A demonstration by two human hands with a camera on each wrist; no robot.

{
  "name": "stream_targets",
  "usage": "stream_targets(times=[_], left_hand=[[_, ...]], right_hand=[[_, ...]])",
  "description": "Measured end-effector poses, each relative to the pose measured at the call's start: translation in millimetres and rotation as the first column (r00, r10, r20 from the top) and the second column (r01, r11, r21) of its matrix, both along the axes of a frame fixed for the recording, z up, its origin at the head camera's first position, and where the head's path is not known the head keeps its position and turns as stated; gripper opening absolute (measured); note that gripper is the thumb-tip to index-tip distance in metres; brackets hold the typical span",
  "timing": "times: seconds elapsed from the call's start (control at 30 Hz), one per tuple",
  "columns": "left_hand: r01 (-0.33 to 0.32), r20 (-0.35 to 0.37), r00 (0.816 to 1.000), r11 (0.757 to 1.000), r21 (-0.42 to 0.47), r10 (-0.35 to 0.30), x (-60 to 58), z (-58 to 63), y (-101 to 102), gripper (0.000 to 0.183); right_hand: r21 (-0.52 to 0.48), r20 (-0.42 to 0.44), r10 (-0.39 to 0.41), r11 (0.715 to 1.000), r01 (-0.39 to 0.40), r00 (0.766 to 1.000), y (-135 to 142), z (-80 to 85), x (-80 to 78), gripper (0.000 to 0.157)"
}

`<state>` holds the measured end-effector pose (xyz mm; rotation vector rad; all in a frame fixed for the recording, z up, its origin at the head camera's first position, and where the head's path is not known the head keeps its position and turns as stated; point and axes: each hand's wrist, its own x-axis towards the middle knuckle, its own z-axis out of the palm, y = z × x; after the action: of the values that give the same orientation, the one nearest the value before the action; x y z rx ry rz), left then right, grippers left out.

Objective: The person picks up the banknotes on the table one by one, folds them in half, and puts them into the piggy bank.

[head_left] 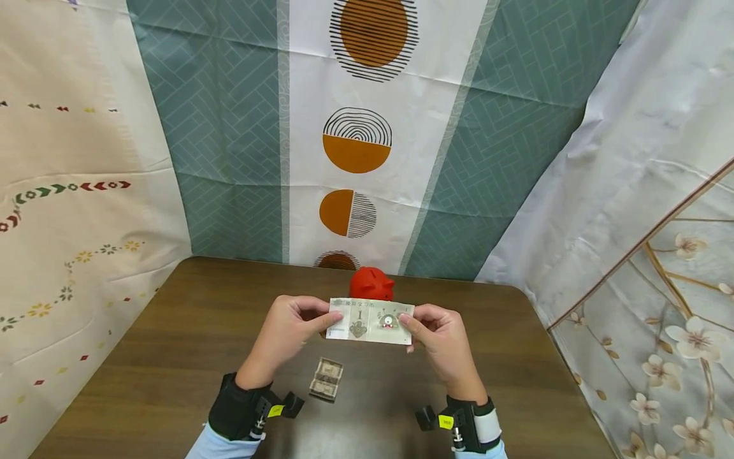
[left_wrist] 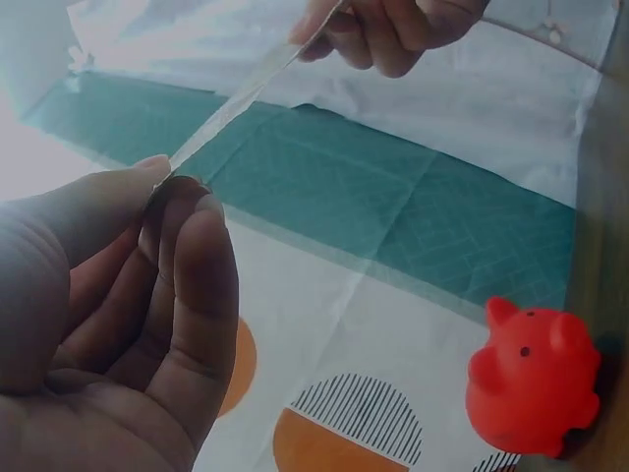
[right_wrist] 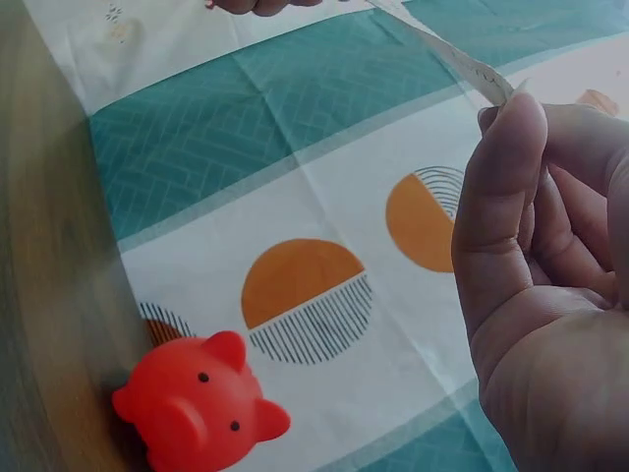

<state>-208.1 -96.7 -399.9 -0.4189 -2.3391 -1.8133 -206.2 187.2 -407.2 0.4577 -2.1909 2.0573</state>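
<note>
A pale banknote [head_left: 371, 320] is stretched flat between both hands above the table in the head view. My left hand [head_left: 294, 335] pinches its left end between thumb and fingers. The right end is pinched by my right hand [head_left: 439, 341] in the same way. Both wrist views show the note [left_wrist: 236, 108] nearly edge-on, running from one hand to the other. Just behind it stands a red pig figure [head_left: 370, 284], partly hidden by the note in the head view. Nearer to me lies a creased, darker banknote [head_left: 327, 378], flat on the table.
The brown wooden table [head_left: 172, 344] reaches back to a patterned teal and white cloth [head_left: 229, 127]. A cream cloth [head_left: 86, 191] hangs at the left, and a white flowered cloth [head_left: 659, 306] at the right.
</note>
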Motion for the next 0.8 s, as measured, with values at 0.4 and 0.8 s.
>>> stream_targets(times=[0.4,0.8], left_hand=[[0.051,0.004,0.999,0.998,0.042,-0.051,-1.5,-10.6,1,0.011],[0.097,-0.052,0.994,0.993,0.073,-0.093,-1.8,-10.7,5,0.008]], right_hand=[[-0.058,-0.010,-0.004,0.998,0.004,1.000,-2,-14.4,1.6,0.014],[-0.068,-0.016,-0.014,0.998,0.013,1.000,2,-5.3,5.7,0.010]])
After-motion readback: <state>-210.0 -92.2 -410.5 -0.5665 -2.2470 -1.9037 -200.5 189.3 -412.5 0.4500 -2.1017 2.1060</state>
